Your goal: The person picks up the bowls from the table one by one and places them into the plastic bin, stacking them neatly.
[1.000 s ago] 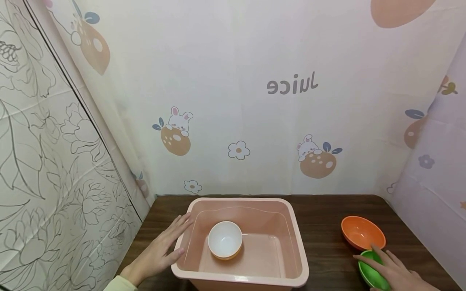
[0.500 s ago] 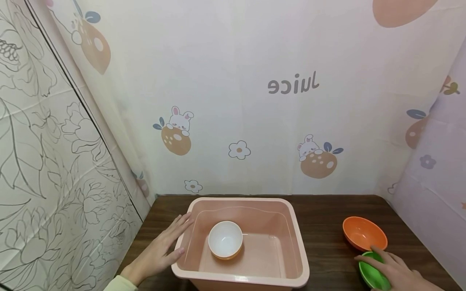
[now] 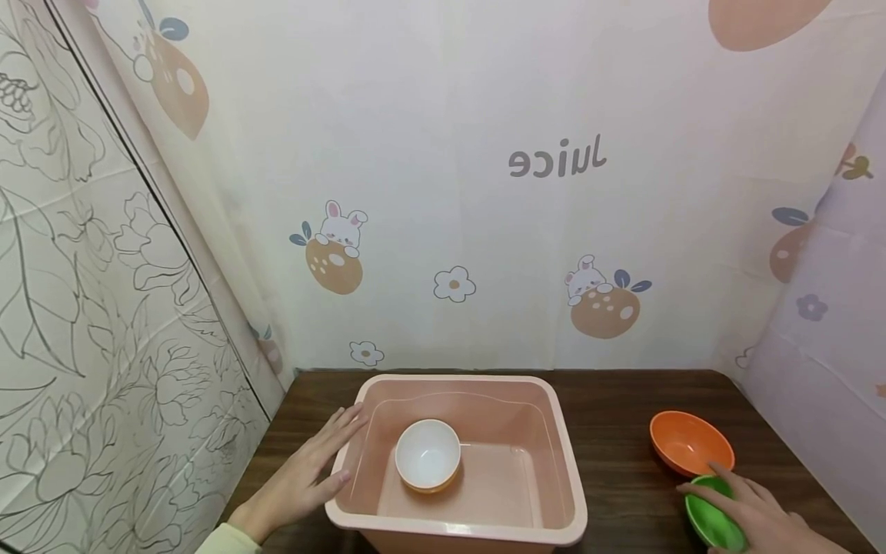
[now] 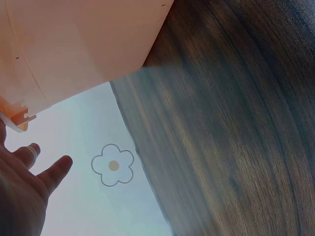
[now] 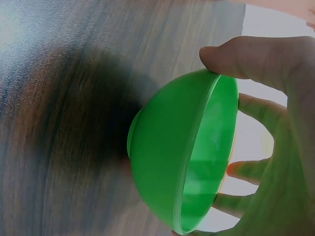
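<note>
A green bowl (image 3: 714,517) is at the lower right of the head view, with my right hand (image 3: 768,519) over it. In the right wrist view the thumb and fingers of that hand (image 5: 275,142) spread around the rim of the green bowl (image 5: 165,147). My left hand (image 3: 298,485) rests with extended fingers on the left rim of a pink bin (image 3: 457,529). Inside the bin, left of its middle, sits a white bowl (image 3: 428,455) with an orange outside. The left wrist view has the left hand (image 4: 24,182) beside the bin's wall (image 4: 88,44).
An orange bowl (image 3: 691,444) stands on the dark wooden table (image 3: 616,431), just behind the green one. Behind the table hangs a printed curtain (image 3: 443,192), with more patterned cloth (image 3: 104,308) along the left side.
The right hand and the green bowl have shifted very slightly to the right. The left hand, the bin and the white bowl hold their places.
</note>
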`<move>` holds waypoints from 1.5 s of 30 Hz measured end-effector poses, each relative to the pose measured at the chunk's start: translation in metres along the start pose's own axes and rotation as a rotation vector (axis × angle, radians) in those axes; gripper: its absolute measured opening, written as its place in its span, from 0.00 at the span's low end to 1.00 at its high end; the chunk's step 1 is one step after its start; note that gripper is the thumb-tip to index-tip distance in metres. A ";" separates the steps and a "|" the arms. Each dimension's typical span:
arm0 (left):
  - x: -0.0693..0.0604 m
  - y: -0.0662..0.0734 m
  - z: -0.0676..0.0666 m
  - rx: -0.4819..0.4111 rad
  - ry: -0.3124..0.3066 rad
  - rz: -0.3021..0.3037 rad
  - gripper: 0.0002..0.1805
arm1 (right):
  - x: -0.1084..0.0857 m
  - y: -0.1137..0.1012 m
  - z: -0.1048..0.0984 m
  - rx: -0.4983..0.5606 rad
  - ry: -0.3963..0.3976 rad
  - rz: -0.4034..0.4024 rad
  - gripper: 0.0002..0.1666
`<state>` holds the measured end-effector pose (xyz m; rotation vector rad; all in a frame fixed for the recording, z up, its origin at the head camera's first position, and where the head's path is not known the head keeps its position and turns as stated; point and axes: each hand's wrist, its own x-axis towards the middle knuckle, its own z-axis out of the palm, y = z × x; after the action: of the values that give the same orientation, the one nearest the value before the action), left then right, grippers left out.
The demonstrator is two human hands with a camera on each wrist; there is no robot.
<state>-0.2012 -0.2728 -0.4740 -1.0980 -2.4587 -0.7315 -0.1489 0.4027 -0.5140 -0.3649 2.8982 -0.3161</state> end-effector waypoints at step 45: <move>0.000 0.001 -0.002 0.032 -0.021 -0.032 0.37 | 0.013 -0.032 -0.076 -0.164 0.382 -0.202 0.45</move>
<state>-0.2003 -0.2737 -0.4723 -1.0619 -2.5023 -0.6906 -0.1712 0.3836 -0.4361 -0.6980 3.2781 -0.1956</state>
